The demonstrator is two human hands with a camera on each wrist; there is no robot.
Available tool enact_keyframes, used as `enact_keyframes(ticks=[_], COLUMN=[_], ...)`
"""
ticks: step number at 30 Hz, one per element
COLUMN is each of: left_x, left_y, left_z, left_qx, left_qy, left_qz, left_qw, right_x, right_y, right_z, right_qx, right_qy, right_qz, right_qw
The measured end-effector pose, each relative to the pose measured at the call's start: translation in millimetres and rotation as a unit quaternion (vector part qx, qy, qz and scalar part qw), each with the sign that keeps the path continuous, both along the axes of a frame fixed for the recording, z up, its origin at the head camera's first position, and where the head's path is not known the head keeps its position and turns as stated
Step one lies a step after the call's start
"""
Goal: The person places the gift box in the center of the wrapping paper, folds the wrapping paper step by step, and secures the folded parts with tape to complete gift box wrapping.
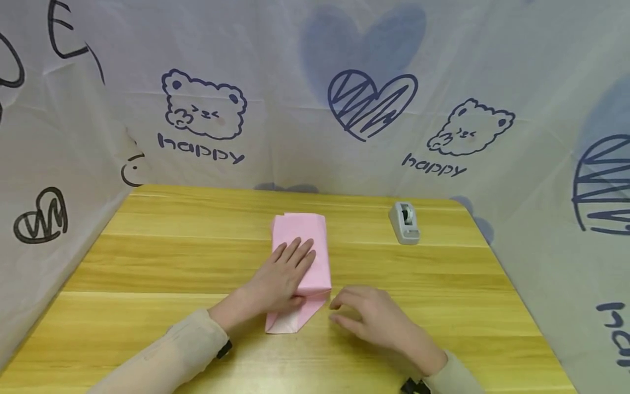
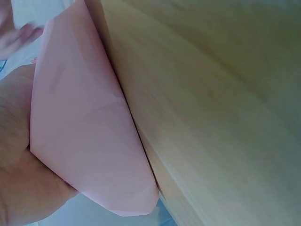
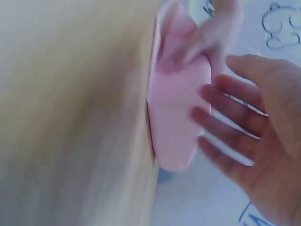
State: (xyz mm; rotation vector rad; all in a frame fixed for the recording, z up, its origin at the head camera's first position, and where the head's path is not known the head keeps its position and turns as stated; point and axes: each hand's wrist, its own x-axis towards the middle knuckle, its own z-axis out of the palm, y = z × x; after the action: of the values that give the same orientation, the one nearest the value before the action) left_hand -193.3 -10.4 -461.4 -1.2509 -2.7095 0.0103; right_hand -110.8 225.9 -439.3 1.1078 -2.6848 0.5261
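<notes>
A box-shaped package in pink wrapping paper lies lengthwise on the table. At its near end a loose flap of the paper sticks out flat, with a pale inner side. My left hand rests on top of the package, fingers stretched out and thumb near the flap. Just right of the near corner hovers my right hand, apart from the paper, its fingers bent loosely with nothing between them. The right wrist view shows that hand with fingers spread beside the pink package.
A grey tape dispenser with a roll stands at the back right of the wooden table. White cloth with drawn bears and hearts hangs behind and at both sides.
</notes>
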Motion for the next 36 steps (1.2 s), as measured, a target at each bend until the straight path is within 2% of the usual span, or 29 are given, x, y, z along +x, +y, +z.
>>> enact_keyframes(ticks=[2,4,9,15,22,31,36], left_x=[0.5,0.8,1.3,2.5,4.3,2.2,3.5], left_y=[-0.1,0.1,1.3,2.5,1.3,-4.4,-8.5], left_z=[0.3,0.2,-1.1,-1.4,-2.1,-2.5,-1.0], left_qx=[-0.002,-0.006,-0.016,-0.02,-0.017,0.01,0.05], left_qy=[-0.003,-0.006,-0.017,-0.017,-0.019,0.007,0.011], left_qz=[0.002,0.002,0.002,-0.002,0.0,-0.003,-0.019], left_qw=[1.0,1.0,0.9997,0.9997,0.9997,0.9999,0.9985], right_x=[-9.0,-17.4,-37.1,-55.3,-59.4,-62.4,-62.9], right_y=[2.5,2.8,-5.4,-20.0,-28.4,-32.2,-33.5], right_z=[1.6,0.6,-12.0,-21.1,-26.0,-23.8,-21.4], right_qx=[-0.04,-0.047,0.019,0.056,0.068,0.082,0.087], right_qy=[0.027,0.026,-0.029,-0.076,-0.11,-0.088,-0.09], right_qz=[-0.017,-0.047,-0.103,-0.124,-0.117,-0.121,-0.125], right_qw=[0.999,0.997,0.994,0.988,0.985,0.985,0.984])
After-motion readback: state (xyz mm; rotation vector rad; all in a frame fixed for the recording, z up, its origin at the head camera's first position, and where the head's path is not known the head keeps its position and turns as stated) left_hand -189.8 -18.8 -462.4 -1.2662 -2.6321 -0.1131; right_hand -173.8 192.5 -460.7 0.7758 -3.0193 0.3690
